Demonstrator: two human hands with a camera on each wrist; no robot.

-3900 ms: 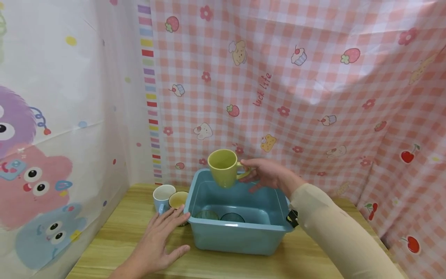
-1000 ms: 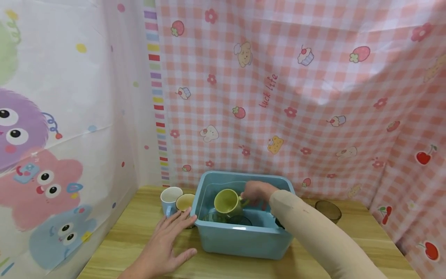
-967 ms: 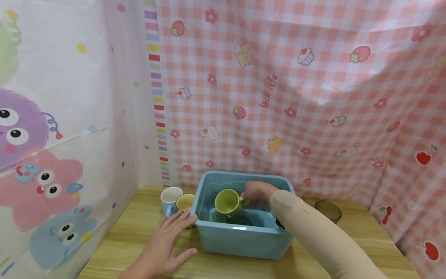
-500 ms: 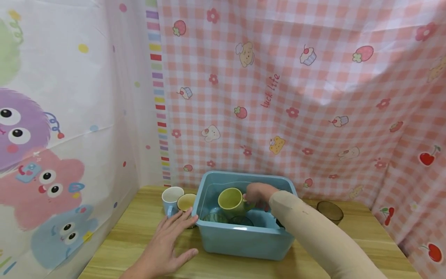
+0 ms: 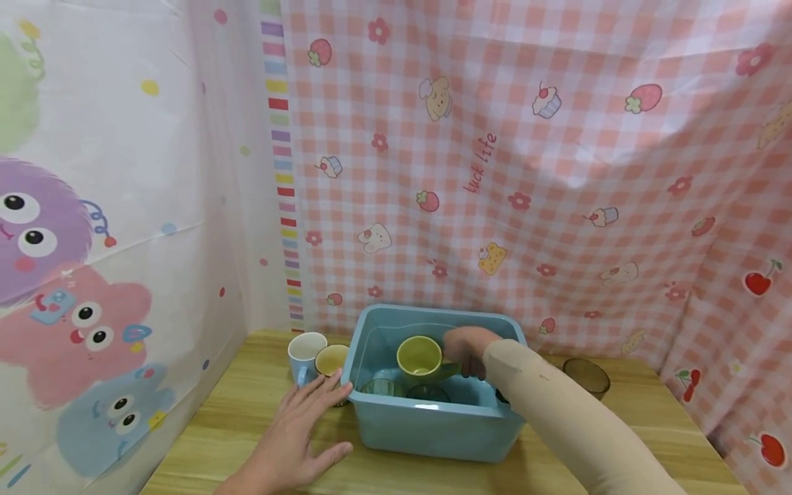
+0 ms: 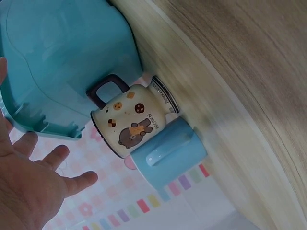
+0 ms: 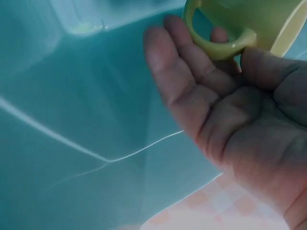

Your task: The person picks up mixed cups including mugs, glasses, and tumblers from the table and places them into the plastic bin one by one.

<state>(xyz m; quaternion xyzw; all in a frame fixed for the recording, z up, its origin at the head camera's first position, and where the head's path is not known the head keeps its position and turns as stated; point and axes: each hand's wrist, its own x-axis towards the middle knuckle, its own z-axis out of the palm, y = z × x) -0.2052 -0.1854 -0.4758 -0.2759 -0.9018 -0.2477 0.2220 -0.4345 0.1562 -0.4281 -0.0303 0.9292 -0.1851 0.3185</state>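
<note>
The yellow-green mug is inside the blue plastic bin, its mouth facing up. My right hand reaches into the bin and holds this mug by its handle. In the right wrist view a fingertip shows through the handle loop, with the thumb against it. My left hand has its fingers spread, fingertips at the bin's left rim. Two glass cups, a pale green one and a dark one, sit in the bin, their lower parts hidden by its front wall.
Left of the bin stand a light blue mug and a cream mug with a bear print and dark handle. A brown glass bowl stands right of the bin, behind the sleeve. Checked cloth hangs behind the wooden table.
My right hand has lowered the yellow-green mug from above the bin into it, then shifted it slightly right. The left hand stays by the rim. The head view has turned a little.
</note>
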